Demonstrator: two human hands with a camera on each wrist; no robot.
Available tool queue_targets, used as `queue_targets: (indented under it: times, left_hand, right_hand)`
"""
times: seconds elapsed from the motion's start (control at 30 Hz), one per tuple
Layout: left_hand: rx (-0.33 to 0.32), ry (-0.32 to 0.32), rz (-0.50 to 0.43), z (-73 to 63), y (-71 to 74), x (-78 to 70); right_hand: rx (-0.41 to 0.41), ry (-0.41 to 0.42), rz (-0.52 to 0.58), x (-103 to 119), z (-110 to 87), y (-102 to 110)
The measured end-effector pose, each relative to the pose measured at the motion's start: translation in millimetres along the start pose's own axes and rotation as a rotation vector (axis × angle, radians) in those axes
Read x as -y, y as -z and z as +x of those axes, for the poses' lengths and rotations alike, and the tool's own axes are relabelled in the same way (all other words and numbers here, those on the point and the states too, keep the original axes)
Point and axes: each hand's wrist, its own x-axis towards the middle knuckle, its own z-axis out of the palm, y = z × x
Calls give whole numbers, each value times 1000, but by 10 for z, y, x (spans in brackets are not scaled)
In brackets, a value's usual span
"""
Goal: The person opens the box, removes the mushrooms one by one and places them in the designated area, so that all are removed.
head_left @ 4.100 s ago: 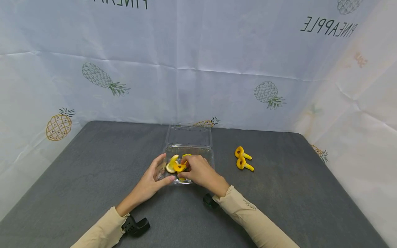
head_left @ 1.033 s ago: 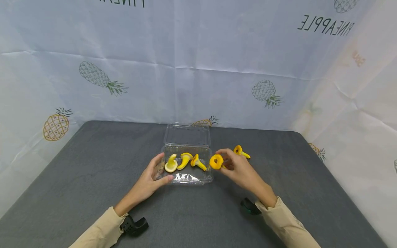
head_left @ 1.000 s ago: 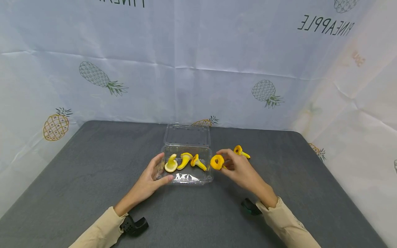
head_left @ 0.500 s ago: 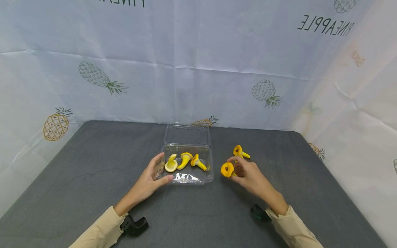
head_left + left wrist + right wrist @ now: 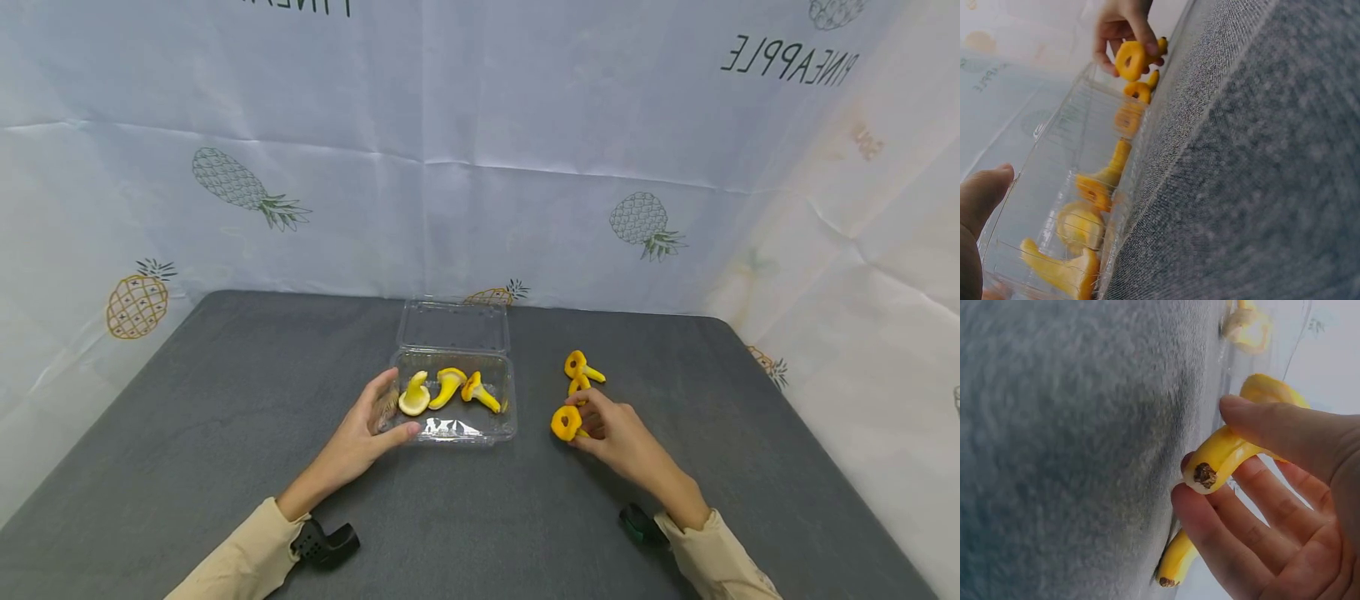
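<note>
My left hand (image 5: 356, 437) holds the left end of an open clear plastic clamshell container (image 5: 461, 432), thumb on its front rim; its fingers are partly hidden. Inside lie three yellow chanterelle mushrooms: one pale cap-down (image 5: 414, 398), one in the middle (image 5: 447, 387) and one at the right (image 5: 482, 394). Right of the container, my right hand (image 5: 618, 437) pinches another chanterelle (image 5: 566, 423) by its stem, cap facing left. In the right wrist view that stem (image 5: 1213, 459) sits between thumb and fingers, close to the table. Two more chanterelles, a far one (image 5: 575, 364) and a partly covered one (image 5: 577, 386), lie just beyond.
The container's clear lid (image 5: 453, 327) is folded back toward the rear of the grey table (image 5: 465, 517). A pale curtain (image 5: 450, 225) printed with pineapples hangs behind the table. Black wrist devices (image 5: 326, 546) are worn at both cuffs.
Four seconds ago my right hand was inside the container. It has since carried a chanterelle out over the right edge, then right and nearer, beside the loose ones. My left hand stays put.
</note>
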Motion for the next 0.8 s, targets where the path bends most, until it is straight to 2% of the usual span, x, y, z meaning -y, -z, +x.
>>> queue_targets:
  times: [0.47,0.8]
  left_hand:
    - [1,2,-9,1,8,-27]
    - [-1,13,-5,2,18,-25]
  right_hand:
    - [7,-19,-8,-165,-7,79]
    - [34,-21,-67,-223,-17,159]
